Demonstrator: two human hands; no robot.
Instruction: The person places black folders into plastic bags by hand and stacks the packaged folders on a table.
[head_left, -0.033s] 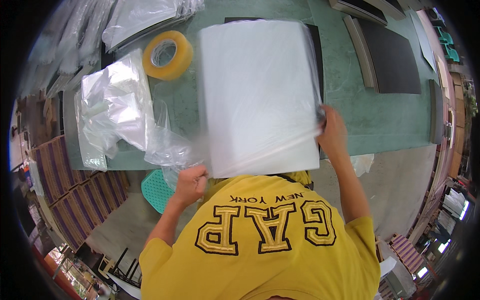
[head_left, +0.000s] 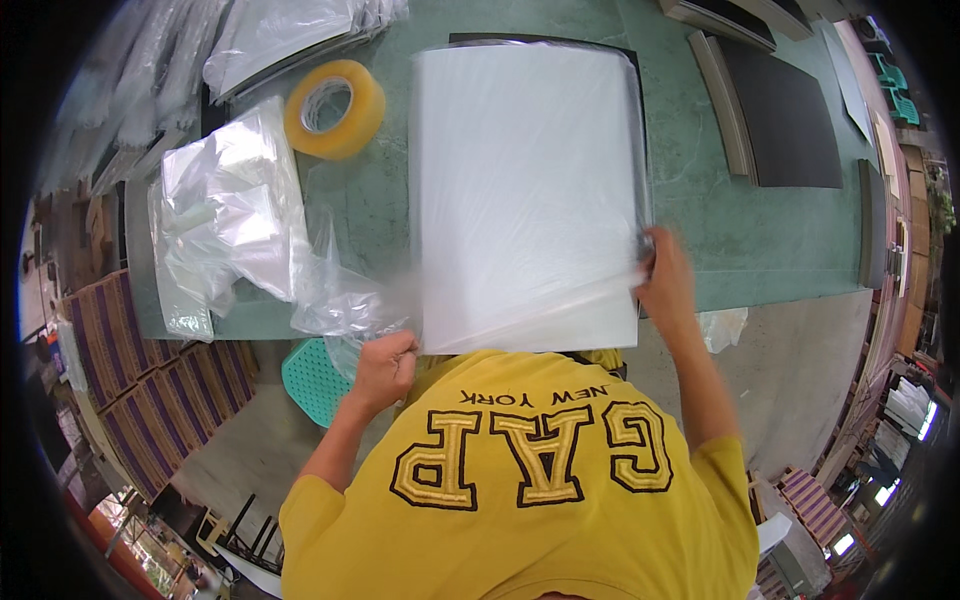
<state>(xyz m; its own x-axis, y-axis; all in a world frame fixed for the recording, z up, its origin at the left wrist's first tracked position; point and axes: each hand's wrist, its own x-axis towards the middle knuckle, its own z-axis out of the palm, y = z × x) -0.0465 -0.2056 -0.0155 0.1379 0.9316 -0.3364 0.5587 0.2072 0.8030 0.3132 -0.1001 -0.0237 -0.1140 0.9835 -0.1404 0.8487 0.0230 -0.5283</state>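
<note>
A white rectangular sheet or board [head_left: 525, 190] in clear plastic film lies in front of me, its lower edge close to my shirt. From behind its top and right edges shows a dark board [head_left: 632, 75]. My left hand [head_left: 385, 368] is a fist at the lower left corner, closed on clear plastic film [head_left: 350, 310]. At the right edge, my right hand [head_left: 668, 275] pinches the film, with a small dark thing at its fingertips that I cannot make out. Taut film runs slantwise between both hands over the lower part of the white sheet.
On the green table [head_left: 720, 255] lie a roll of yellowish tape [head_left: 365, 115], a pile of clear plastic bags [head_left: 230, 200] and stacked dark boards [head_left: 785, 120]. More wrapped sheets [head_left: 290, 40] sit at the far left. A turquoise stool [head_left: 312, 380] stands below the table edge.
My right hand has come slightly nearer to me along the right edge. The film-covered white sheet has shifted a little to the right and toward me. My left hand is nearly still.
</note>
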